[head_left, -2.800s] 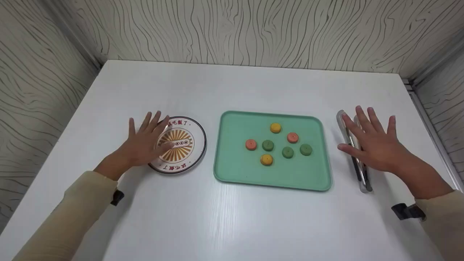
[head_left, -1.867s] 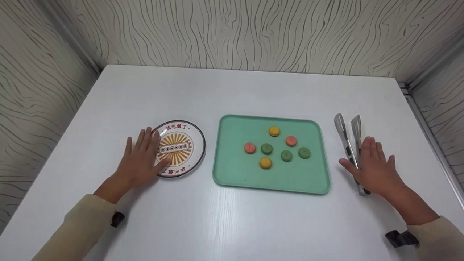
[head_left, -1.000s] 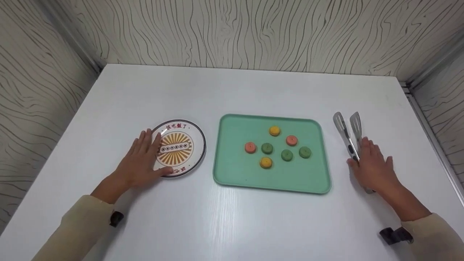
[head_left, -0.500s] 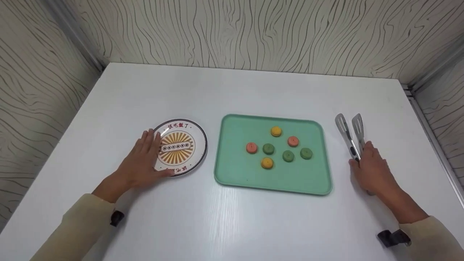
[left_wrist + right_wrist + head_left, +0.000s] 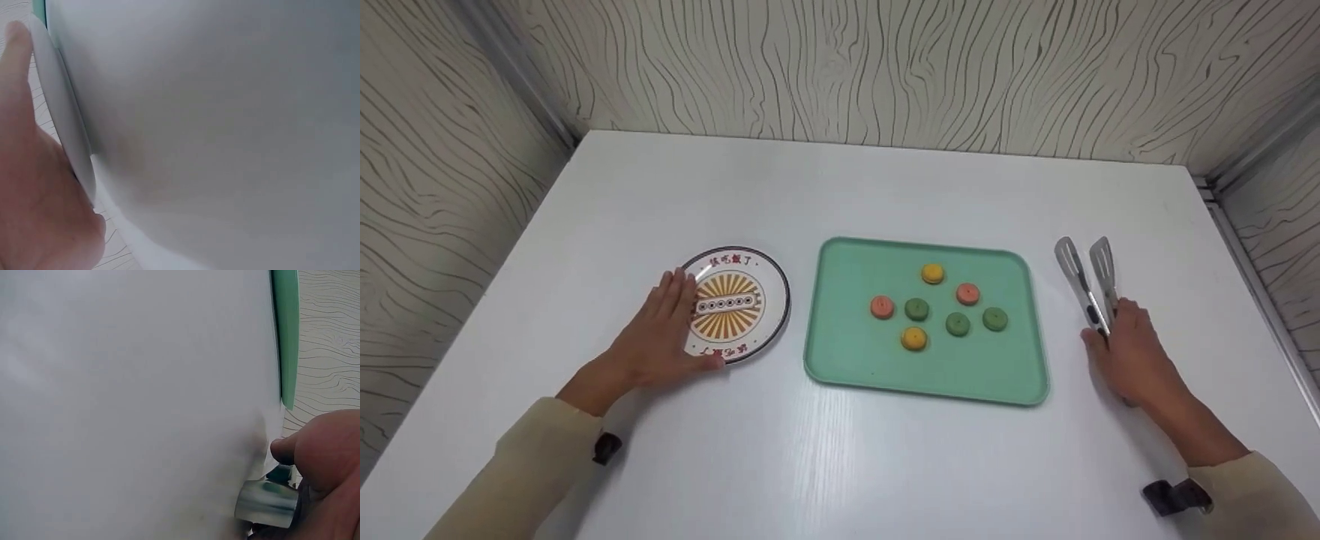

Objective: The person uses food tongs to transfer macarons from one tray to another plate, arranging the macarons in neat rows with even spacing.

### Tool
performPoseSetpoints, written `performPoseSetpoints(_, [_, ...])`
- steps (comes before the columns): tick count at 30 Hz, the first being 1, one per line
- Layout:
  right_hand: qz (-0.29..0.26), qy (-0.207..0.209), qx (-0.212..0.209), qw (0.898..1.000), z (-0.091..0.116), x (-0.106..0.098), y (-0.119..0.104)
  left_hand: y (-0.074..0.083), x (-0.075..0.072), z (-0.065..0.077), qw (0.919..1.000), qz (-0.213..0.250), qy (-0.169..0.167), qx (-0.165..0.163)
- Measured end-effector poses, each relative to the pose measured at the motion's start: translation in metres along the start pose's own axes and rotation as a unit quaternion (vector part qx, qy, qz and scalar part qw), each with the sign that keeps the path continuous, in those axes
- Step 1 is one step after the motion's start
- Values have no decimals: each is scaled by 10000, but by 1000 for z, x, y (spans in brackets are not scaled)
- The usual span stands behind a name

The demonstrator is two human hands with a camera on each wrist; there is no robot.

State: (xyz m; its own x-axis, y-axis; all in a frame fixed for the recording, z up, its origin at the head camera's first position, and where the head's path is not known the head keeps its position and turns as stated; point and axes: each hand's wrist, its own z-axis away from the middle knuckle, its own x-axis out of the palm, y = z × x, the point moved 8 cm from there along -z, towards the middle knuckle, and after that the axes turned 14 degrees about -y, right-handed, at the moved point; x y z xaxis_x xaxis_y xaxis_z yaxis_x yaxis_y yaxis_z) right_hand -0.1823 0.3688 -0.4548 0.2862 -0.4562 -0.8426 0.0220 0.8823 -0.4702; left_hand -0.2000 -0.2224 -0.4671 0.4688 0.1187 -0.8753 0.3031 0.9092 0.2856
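Note:
In the head view, my left hand (image 5: 656, 337) rests at the left side of a round white plate (image 5: 769, 326) with a dark rim and an orange sunburst. Its fingers look fairly straight along the left rim, and the thumb lies at the front rim. The left wrist view shows the plate edge-on against the hand. At the far right, my right hand (image 5: 1136, 356) grips metal tongs (image 5: 1078, 277) near their handle end. Their two blades lie spread apart, pointing away from me. The right wrist view shows the shiny rounded tongs end below the thumb; the other fingers are mostly hidden.
A green rectangular tray (image 5: 847, 356) lies between the plate and the tongs. It bears several macarons: two yellow, two pink (image 5: 883, 307) and three green (image 5: 958, 323). Patterned panels (image 5: 840, 67) enclose the white table (image 5: 825, 465) at the back and sides.
The right hand came down, spread at first, and its fingers closed round the tongs. The left hand lowered and shifted from over the plate to its left rim. Tray and macarons stayed put.

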Motion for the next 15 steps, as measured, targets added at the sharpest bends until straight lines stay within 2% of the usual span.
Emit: performPoseSetpoints(15, [-89,-67,161,9998,0,-1,4,-1,1,-2,9996,125,-236,-97])
